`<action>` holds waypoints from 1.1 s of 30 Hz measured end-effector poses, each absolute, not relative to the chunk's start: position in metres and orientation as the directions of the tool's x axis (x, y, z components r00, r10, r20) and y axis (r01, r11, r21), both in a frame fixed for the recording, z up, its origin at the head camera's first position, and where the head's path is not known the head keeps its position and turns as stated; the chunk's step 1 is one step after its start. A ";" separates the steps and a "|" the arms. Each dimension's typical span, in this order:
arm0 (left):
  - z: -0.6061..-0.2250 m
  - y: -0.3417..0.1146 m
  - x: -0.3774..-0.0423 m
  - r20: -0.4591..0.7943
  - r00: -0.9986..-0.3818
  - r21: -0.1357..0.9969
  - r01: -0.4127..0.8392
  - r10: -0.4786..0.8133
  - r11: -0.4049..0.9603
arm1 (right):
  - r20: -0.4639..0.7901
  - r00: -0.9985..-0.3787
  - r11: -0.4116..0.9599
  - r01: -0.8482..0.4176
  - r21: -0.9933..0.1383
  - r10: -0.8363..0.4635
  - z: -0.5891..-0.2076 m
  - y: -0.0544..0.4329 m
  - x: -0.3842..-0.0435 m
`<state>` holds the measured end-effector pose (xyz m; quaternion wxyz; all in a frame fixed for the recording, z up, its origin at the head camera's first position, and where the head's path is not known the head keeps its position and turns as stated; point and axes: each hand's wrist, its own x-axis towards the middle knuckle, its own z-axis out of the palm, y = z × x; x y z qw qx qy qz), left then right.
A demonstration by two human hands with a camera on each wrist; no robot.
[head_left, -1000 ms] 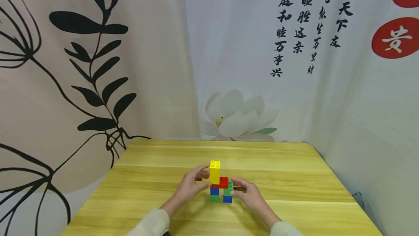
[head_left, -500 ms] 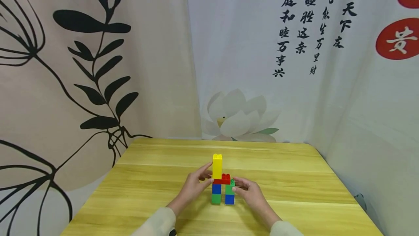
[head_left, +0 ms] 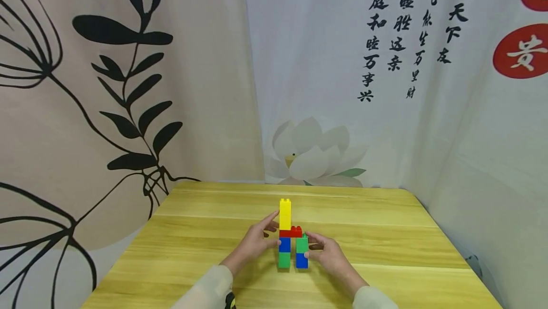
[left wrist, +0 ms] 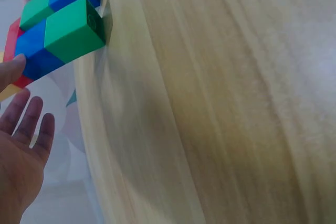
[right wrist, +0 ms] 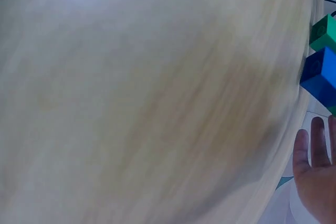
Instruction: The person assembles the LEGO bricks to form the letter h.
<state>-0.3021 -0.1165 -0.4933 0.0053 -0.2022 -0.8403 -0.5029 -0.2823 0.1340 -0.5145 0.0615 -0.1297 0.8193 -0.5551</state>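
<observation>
An arch of toy building blocks is between both hands. A tall yellow block tops a red block, which spans two columns: a blue block over a green block on the left, a green block over a blue block on the right. Its undersides show in both wrist views, so the arch is off the table or tilted. My left hand holds the left side, thumb on the upper blue block, forefinger beside the yellow one. My right hand grips the right column.
The wooden table extends around the arch on every side. Behind it hangs a cloth backdrop with printed plants, a lotus and characters. Another pale cloth hangs along the right.
The arch has leaned back or risen, so its front faces show more and its tops less. Both hands moved along with it, the left thumb now lower on the blocks.
</observation>
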 end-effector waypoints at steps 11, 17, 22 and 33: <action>-0.497 -0.113 -0.312 0.079 -0.932 0.873 0.236 0.352 0.427 | 0.048 -0.943 0.313 -0.157 -0.937 -0.330 -0.516 0.141 -0.286; -0.501 -0.113 -0.314 0.014 -0.921 0.915 0.168 0.389 0.365 | 0.023 -0.937 0.362 -0.158 -0.919 -0.349 -0.519 0.145 -0.286; -0.507 -0.115 -0.314 -0.007 -0.908 0.916 0.162 0.420 0.366 | 0.005 -0.927 0.398 -0.166 -0.902 -0.375 -0.522 0.146 -0.286; -0.513 -0.117 -0.311 -0.013 -0.908 0.889 0.180 0.418 0.420 | -0.044 -0.935 0.458 -0.131 -0.879 -0.352 -0.520 0.150 -0.286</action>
